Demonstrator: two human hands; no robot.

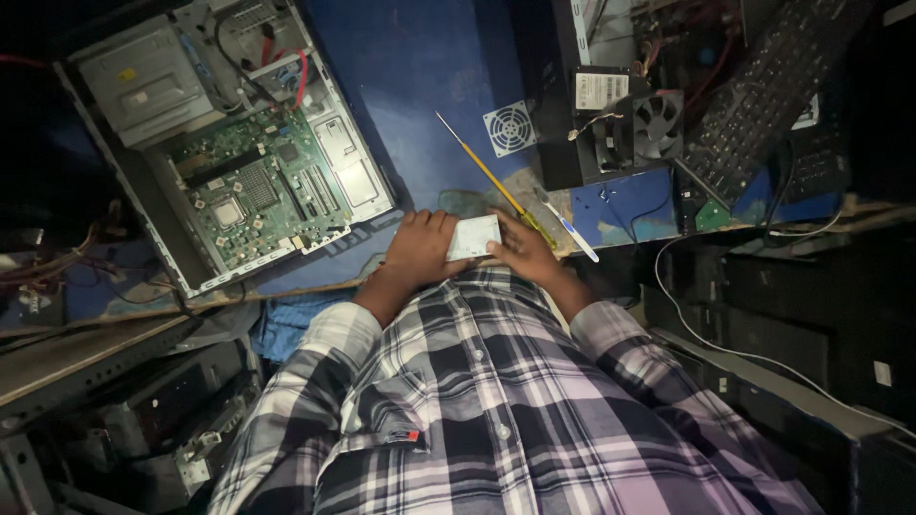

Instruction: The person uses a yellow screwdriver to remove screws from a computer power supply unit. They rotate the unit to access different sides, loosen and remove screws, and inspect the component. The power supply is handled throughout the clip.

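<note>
Open grey metal computer case lying flat at left, green motherboard exposed, red cables near its top edge. Blue-topped bench under it. Long thin yellow-handled screwdriver lies diagonally mid-bench, white pen with blue tip just beside its handle end. White square fan grille near black power unit with round black fan. Black keyboard tilted at upper right. White cable trails down right.

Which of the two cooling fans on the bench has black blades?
The right fan, beside the keyboard, has black blades in a black frame; the other fan is a white grille.
</note>
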